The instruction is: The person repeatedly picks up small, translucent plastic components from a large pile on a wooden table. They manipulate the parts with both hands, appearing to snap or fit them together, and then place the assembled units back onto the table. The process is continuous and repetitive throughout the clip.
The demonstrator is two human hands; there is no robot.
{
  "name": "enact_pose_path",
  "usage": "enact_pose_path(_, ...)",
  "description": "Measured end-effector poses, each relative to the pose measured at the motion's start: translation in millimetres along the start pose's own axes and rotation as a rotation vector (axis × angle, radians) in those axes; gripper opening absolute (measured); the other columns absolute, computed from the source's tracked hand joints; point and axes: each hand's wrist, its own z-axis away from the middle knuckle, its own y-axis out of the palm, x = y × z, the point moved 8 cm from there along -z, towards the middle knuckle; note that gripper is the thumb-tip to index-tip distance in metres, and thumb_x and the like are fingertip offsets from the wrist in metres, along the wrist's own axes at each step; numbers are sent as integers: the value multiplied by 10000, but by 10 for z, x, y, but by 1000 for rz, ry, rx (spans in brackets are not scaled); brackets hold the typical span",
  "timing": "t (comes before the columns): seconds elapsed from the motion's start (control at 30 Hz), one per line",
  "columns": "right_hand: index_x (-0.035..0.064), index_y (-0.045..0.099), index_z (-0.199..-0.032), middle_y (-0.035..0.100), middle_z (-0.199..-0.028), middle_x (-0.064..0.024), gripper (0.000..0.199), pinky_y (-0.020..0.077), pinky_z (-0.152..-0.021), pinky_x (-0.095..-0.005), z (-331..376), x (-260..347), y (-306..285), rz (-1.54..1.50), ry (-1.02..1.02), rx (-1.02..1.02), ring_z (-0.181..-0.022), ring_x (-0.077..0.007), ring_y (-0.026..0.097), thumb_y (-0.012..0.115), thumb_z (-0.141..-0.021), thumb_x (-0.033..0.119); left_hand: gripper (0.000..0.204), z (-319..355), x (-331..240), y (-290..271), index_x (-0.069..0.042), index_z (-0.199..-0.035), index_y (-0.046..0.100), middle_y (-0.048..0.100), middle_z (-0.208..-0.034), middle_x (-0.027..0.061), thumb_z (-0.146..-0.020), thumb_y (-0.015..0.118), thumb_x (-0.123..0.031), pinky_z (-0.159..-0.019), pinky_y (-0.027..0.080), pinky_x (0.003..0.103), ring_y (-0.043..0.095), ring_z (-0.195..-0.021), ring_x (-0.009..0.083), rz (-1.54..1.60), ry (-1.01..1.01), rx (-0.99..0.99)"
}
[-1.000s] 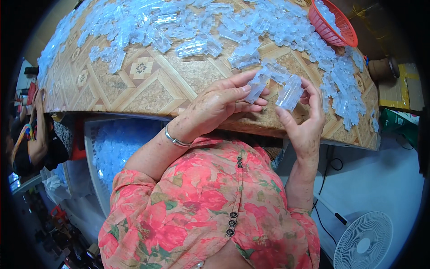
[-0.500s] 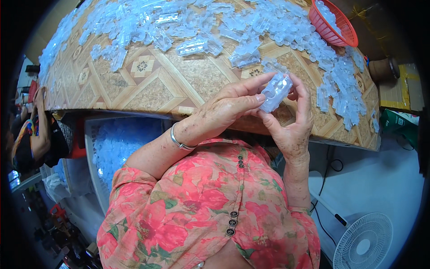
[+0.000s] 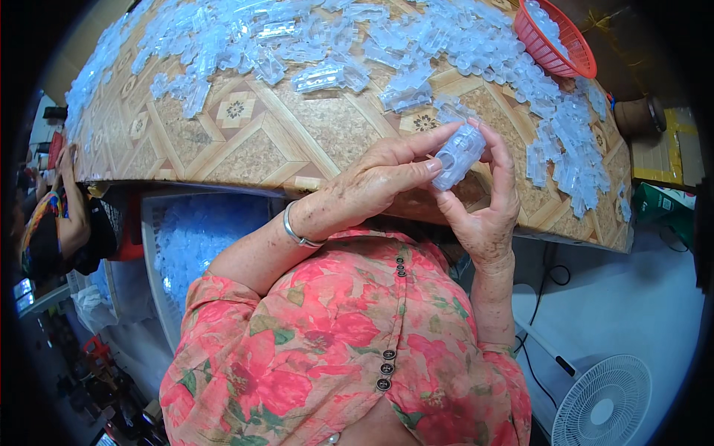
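Between my two hands, just above the table's front edge, is a clear plastic part (image 3: 460, 154), oblong with a round opening near one end. My left hand (image 3: 394, 165) grips it from the left, thumb near the round opening and fingers along the far side. My right hand (image 3: 487, 212) holds its right side between thumb and fingers. Some of the right fingertips are hidden behind the part. Just beyond it, a few loose clear pieces (image 3: 451, 108) lie on the patterned table (image 3: 256, 152).
Heaps of clear plastic pieces (image 3: 312, 44) spread over the table's far side, with more pieces (image 3: 569, 160) at right. A red basket (image 3: 541, 50) holds round clear parts. Below the table edge stands a bin of clear parts (image 3: 204, 241). A white fan (image 3: 602, 409) is lower right; another person's arm (image 3: 71, 201) is left.
The clear part has turned slightly in my fingers, so its round opening shows more plainly near my left thumb. Both hands stay in nearly the same place.
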Motion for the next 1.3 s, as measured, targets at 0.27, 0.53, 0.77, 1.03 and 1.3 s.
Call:
enact_pose_path(0.27,49,443,-1429,550,-1414,-169,818,465,-1070,-418,16,15,34,54,-67,-30,-1295,-332,557,851,-721,81,562,9,-116,-27,-46,-1561,338,516,-1472,131,-1049,500,-211,-1120,364,330,485,-1329,191,-451,242,-34)
enact_pose_path(0.53,33,438,-1422,546,-1417,-177,801,462,-1076,-422,46,-7,86,2,-60,-81,-1305,-320,550,856,-741,86,529,59,-173,-9,-40,-1538,382,495,-1499,160,-1066,477,-259,-1140,339,354,460,-1371,230,-757,463,-92)
enact_pose_path(0.77,28,431,-1419,538,-1421,-189,796,441,-1099,-431,69,-48,114,-67,-71,-73,-1316,-337,539,843,-738,58,529,35,-81,-46,-45,-1544,374,472,-1511,182,-1070,469,-261,-1139,346,377,460,-1377,283,-433,229,-32)
enact_pose_path(1.03,13,413,-1422,524,-1433,-191,809,443,-1098,-424,72,-31,116,-124,-79,-91,-1320,-323,535,842,-738,54,534,81,-173,-11,-52,-1547,370,447,-1538,173,-1073,448,-285,-1155,325,374,418,-1420,279,-764,445,-51)
enact_pose_path(1.3,7,389,-1431,515,-1440,-171,821,465,-1072,-394,77,-59,174,-169,8,-89,-1293,-284,553,854,-759,83,517,12,-92,-91,-63,-1531,412,522,-1462,178,-1058,502,-252,-1121,367,367,503,-1329,257,-340,203,-16)
